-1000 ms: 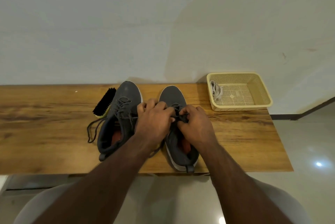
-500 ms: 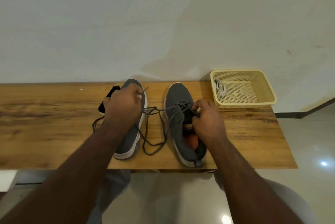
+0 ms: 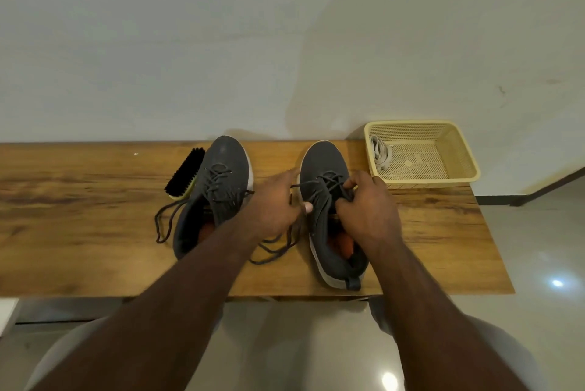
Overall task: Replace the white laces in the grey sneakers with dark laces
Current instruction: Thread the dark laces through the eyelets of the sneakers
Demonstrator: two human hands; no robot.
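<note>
- Both hands were on the dark lace (image 3: 319,183) of the right-hand sneaker (image 3: 329,216), centre of frame: right hand (image 3: 368,210) pinched it at the top eyelets, left hand (image 3: 278,203) held the free end between thumb and fingers.
- Lace looked thin, limp, light; best taken near the tip and kept taut.
- Sneaker was grey, soft-topped, pale-soled, likely to slide unless steadied.
- Left-hand sneaker (image 3: 218,188) already wore dark lacing, ends loose on the table (image 3: 79,207).
- White laces (image 3: 380,153) lay in the basket (image 3: 456,175), upper right.

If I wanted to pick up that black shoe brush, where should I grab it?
Probably by its pale back, across the narrow width, coming from the left: the brush lies bristles-up and slanted, its right side close against the left sneaker, so that side looks blocked.
</note>
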